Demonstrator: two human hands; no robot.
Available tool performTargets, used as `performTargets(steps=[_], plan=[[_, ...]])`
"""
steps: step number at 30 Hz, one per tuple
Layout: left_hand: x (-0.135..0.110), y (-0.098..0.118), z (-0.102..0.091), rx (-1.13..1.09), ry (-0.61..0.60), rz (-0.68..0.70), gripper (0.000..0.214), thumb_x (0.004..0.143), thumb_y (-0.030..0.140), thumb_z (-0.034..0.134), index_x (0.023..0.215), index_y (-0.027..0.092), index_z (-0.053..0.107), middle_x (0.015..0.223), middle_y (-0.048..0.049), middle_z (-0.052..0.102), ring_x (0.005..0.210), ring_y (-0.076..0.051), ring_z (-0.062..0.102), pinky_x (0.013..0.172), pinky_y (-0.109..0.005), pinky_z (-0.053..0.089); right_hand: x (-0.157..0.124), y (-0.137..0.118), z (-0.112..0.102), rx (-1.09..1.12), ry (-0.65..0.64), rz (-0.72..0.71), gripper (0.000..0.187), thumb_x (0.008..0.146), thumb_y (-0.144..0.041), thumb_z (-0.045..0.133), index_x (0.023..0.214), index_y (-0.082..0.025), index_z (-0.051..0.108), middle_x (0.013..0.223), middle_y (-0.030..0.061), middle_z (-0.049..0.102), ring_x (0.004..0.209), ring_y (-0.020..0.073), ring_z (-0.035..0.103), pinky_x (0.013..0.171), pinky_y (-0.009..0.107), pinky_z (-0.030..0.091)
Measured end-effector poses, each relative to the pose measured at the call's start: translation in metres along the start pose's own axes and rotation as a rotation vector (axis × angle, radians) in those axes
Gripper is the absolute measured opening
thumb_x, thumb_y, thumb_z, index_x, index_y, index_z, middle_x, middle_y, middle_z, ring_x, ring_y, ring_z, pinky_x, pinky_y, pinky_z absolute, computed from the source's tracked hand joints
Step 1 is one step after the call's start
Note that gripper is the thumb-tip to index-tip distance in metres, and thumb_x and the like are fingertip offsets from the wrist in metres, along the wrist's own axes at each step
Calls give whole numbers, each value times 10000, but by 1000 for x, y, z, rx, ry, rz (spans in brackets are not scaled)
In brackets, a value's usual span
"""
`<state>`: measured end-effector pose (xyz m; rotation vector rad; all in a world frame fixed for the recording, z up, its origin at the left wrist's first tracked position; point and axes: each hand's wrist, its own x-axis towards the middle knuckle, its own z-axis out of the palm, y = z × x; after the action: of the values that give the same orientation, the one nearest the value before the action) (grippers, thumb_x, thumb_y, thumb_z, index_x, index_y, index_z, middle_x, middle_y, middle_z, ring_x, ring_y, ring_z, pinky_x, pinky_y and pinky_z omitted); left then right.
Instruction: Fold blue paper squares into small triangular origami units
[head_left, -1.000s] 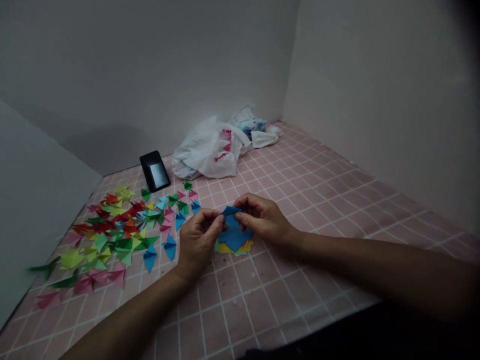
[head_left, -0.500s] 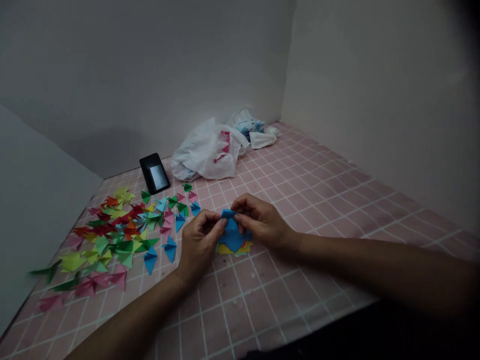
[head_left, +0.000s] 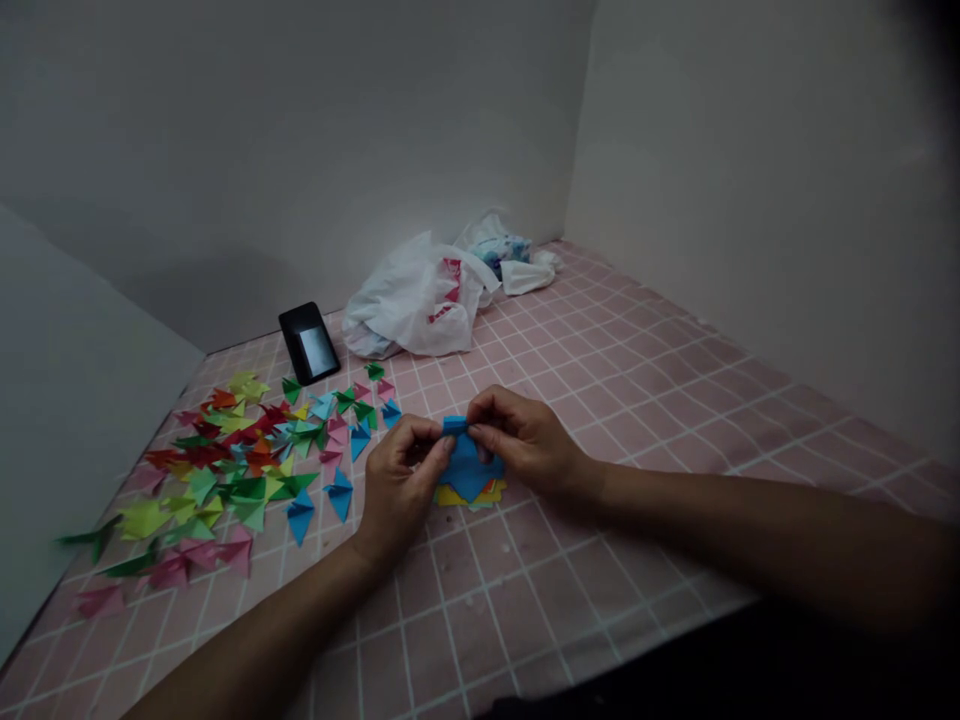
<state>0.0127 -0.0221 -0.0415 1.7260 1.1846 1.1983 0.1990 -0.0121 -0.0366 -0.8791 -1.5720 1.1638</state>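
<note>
A small piece of folded blue origami paper (head_left: 454, 425) is pinched between both hands. My left hand (head_left: 397, 480) is closed, with thumb and forefinger on the paper's left end. On its right end, my right hand (head_left: 525, 437) grips it the same way, the other fingers curled. Just below the folded piece lies a stack of square paper sheets (head_left: 471, 478), blue on top with yellow and orange edges showing beneath. Part of the stack is hidden by my fingers.
Many folded paper shapes (head_left: 247, 487) in several colours spread over the left of the pink checked tablecloth (head_left: 480, 620). A dark phone (head_left: 309, 343) lies behind them. White plastic bags (head_left: 412, 300) sit at the back near the wall (head_left: 360, 120).
My right fingertips have shifted slightly rightward along the blue paper, and a little more of its folded strip shows. Both hands keep their pinch; the things on the table stay put.
</note>
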Motion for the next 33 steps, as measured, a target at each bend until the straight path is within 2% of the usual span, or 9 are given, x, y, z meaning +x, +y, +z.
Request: performTargets(steps=[5, 7, 11, 17, 27, 33], plan=[[5, 3, -2, 261, 92, 325, 31, 864, 199, 692, 861, 212, 664, 1001, -41, 638, 974, -191, 620, 864, -339, 517, 0, -1, -1, -53, -17, -13, 38, 856, -161, 568, 847, -194, 552, 679, -35, 552, 567, 102, 538, 544, 237, 440], [6, 4, -3, 343, 105, 393, 69, 858, 193, 705, 913, 219, 672, 982, -33, 651, 965, -193, 621, 886, -352, 503, -1, -1, -1, -82, -38, -28, 54, 856, -143, 559, 840, -194, 551, 681, -35, 551, 568, 100, 528, 546, 233, 434], [5, 5, -5, 337, 28, 379, 163, 888, 203, 680, 1049, 220, 666, 874, -14, 679, 809, -164, 631, 760, -294, 511, -1, -1, -2, -151, -67, -44, 76, 858, -123, 545, 845, -197, 552, 694, -29, 561, 600, 109, 531, 588, 243, 435], [5, 8, -5, 304, 15, 356, 59, 883, 187, 680, 937, 213, 682, 837, -9, 720, 760, -154, 658, 721, -273, 520, 0, 0, -3, -250, -48, -138, 79, 838, -120, 546, 816, -196, 540, 791, 9, 589, 724, 142, 542, 678, 279, 431], [4, 11, -5, 299, 17, 377, 49, 877, 157, 681, 878, 204, 667, 790, 2, 702, 725, -137, 649, 689, -251, 510, -2, -3, -1, -210, -48, -101, 81, 833, -120, 544, 816, -199, 533, 780, 3, 565, 716, 137, 521, 674, 276, 428], [2, 9, -6, 264, 32, 284, 25, 877, 186, 690, 868, 206, 679, 781, 8, 699, 710, -137, 652, 674, -248, 505, -2, 0, 1, -114, -69, -68, 94, 843, -148, 565, 913, -206, 545, 821, -3, 581, 722, 126, 541, 656, 255, 446]])
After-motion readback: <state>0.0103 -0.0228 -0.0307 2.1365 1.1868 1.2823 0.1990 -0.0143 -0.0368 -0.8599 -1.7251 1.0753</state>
